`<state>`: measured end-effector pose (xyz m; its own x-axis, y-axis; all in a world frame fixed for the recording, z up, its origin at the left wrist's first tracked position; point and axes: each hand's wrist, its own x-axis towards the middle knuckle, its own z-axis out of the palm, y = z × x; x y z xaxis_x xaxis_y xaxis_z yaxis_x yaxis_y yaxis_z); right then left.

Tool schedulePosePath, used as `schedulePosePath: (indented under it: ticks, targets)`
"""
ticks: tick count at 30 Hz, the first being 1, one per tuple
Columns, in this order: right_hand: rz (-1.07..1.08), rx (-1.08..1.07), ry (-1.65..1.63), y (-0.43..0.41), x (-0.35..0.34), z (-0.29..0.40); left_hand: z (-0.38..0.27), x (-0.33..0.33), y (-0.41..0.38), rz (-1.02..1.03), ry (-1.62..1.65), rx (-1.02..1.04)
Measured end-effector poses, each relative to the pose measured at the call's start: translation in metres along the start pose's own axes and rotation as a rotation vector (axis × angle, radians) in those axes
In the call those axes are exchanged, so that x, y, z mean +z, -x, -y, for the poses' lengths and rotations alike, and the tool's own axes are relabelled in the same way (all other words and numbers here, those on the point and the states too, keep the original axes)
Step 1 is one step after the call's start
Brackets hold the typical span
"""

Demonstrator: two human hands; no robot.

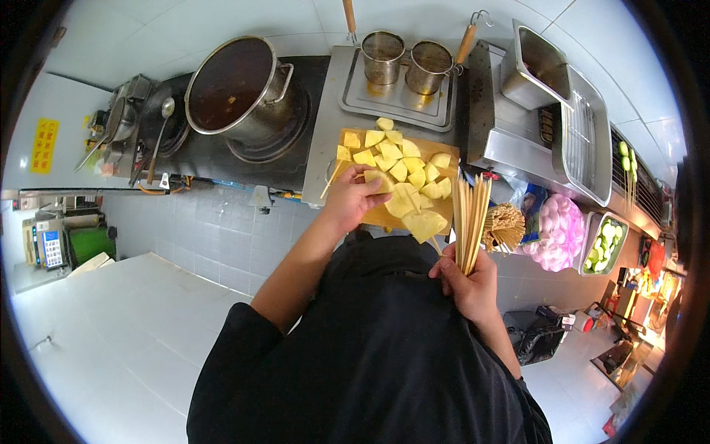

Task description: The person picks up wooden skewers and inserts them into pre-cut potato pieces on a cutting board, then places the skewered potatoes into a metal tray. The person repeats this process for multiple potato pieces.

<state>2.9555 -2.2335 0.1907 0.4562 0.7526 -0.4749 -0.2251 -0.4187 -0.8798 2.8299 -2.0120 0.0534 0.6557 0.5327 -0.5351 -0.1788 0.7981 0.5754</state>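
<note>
My left hand pinches a pale yellow wedge, likely potato, between thumb and fingers above a wooden cutting board. In my right hand is a bundle of wooden skewers, held upright. The same hand also grips one skewer with a yellow piece on it, and further pieces overlap behind that. Many cut yellow wedges lie spread over the board, one past its far edge. At the board's left edge a skewer slants beside a wedge.
A large steel pot of dark liquid stands on the stove at left. Two mesh strainers sit on a steel tray behind the board. To the right are bundled sticks, a pink bag and a tray of green slices.
</note>
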Motion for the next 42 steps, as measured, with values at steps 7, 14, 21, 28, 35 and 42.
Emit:
schedulePosePath:
  ticks: [7,14,21,28,35,42]
  targets:
    - [-0.036,-0.195,0.177,0.005,0.008,0.01,-0.044,0.082,0.062,0.207,0.37,0.12]
    - [-0.03,-0.23,0.187,0.005,0.006,0.007,-0.046,0.094,0.074,0.191,0.335,0.198]
    - [-0.044,-0.234,0.185,0.006,0.005,0.006,-0.046,0.097,0.074,0.194,0.294,0.262]
    - [-0.072,-0.288,0.21,0.007,0.005,0.003,-0.043,0.097,0.078,0.218,-0.011,0.486]
    - [-0.081,-0.332,0.283,0.009,0.005,0.004,-0.037,0.096,0.081,0.249,-0.06,0.472]
    - [-0.113,-0.39,0.242,0.01,0.008,0.003,-0.027,0.104,0.092,0.207,-0.084,0.45]
